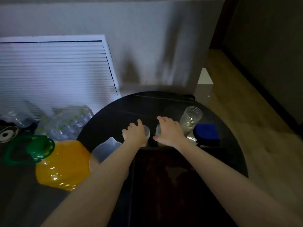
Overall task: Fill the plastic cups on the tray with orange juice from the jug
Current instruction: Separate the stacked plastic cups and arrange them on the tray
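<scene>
On the round black tabletop (114, 112) I see both arms reaching forward. My left hand (135, 134) curls round a small clear plastic cup (147, 131); my right hand (169, 131) grips a second clear plastic cup (158, 130) just beside it. Both cups stand at the far edge of the dark rectangular tray (164, 177). A translucent plastic jug (105, 151) sits under the left forearm. A large orange juice bottle with a green cap (60, 164) stands left of it. A stack of clear cups (190, 120) leans near a blue cloth (206, 131).
</scene>
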